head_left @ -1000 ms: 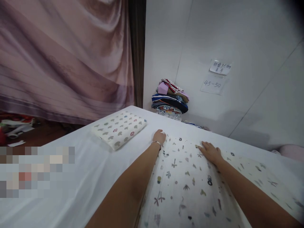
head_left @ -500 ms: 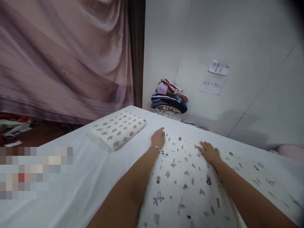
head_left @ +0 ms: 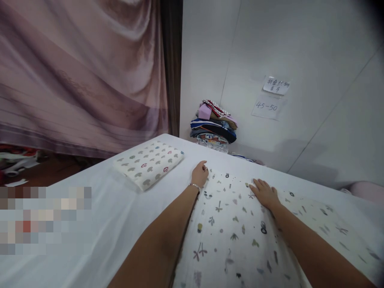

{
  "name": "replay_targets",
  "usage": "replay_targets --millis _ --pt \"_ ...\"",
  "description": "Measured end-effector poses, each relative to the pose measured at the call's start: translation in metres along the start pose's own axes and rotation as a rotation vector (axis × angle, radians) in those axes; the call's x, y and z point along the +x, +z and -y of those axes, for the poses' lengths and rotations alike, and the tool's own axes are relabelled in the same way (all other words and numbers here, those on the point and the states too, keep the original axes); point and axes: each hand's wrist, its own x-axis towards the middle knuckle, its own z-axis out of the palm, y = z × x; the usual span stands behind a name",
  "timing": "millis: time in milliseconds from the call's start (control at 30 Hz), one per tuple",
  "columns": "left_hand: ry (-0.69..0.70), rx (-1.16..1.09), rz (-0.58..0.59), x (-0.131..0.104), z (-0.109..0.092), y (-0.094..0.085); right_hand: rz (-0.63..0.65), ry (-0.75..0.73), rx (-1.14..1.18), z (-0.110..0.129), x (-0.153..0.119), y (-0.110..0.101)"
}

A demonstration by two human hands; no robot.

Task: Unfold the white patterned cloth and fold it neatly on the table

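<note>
A white cloth [head_left: 231, 224] printed with small leaves, sprigs and dark rings runs from the near edge of the view toward the far side of the bed-like surface. My left hand [head_left: 199, 175], with a bracelet at its wrist, is at the cloth's far left corner. Its fingers are curled, pinching the cloth's edge. My right hand [head_left: 265, 194] lies flat on the far right part of the cloth, fingers spread. Beyond my right forearm more of the same printed fabric [head_left: 327, 220] spreads out.
A folded white cloth with grey mushroom-like prints [head_left: 150, 164] lies to the left on the white-covered surface [head_left: 126, 212]. Behind the far edge rises a stack of folded fabrics [head_left: 213, 124] against a white wall with paper notes [head_left: 267, 108]. A pink curtain [head_left: 84, 76] hangs at the left.
My left hand has shifted very slightly, its fingers curling a little differently at the cloth's corner. My right hand and the cloth look the same.
</note>
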Motion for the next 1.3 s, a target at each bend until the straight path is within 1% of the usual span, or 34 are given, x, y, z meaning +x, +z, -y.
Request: replay_targets --millis 67,133,300,433,533,633,767,933,1067,1133,1200,1300 --pt "0.029 -0.015 0.021 -0.001 -0.002 0.0 -0.003 0.0 0.0 0.0 0.0 0.0" --pt "0.025 -0.04 0.021 0.0 -0.002 0.001 -0.004 0.0 0.006 0.0 0.0 0.0" --pt "-0.1 -0.096 -0.016 0.005 0.001 0.007 0.001 -0.001 0.015 0.001 -0.001 -0.001" --pt "-0.121 -0.122 -0.022 0.009 0.0 0.01 -0.005 0.001 0.009 0.001 -0.001 0.0" --pt "-0.146 -0.105 -0.046 0.013 0.0 0.011 -0.009 -0.006 0.005 0.0 -0.001 0.0" --pt "-0.218 -0.064 -0.06 0.021 0.003 0.012 -0.008 -0.005 0.017 0.0 -0.001 -0.001" --pt "-0.272 -0.004 -0.045 0.031 0.006 0.012 -0.013 -0.002 0.017 0.001 -0.002 0.0" --pt "-0.245 0.082 -0.011 0.032 0.004 0.007 -0.007 -0.009 -0.003 0.0 -0.002 -0.001" --pt "-0.232 0.183 -0.019 0.029 0.005 -0.01 0.052 0.003 0.024 -0.001 0.001 -0.007" --pt "-0.207 0.225 -0.006 0.025 0.004 -0.021 0.045 0.02 0.039 0.002 -0.002 -0.011" --pt "-0.137 0.256 0.034 0.016 -0.001 -0.029 0.014 0.001 0.038 0.01 -0.009 -0.013" --pt "0.021 0.281 0.132 -0.008 -0.009 -0.033 -0.005 -0.121 0.036 0.027 -0.026 -0.011"
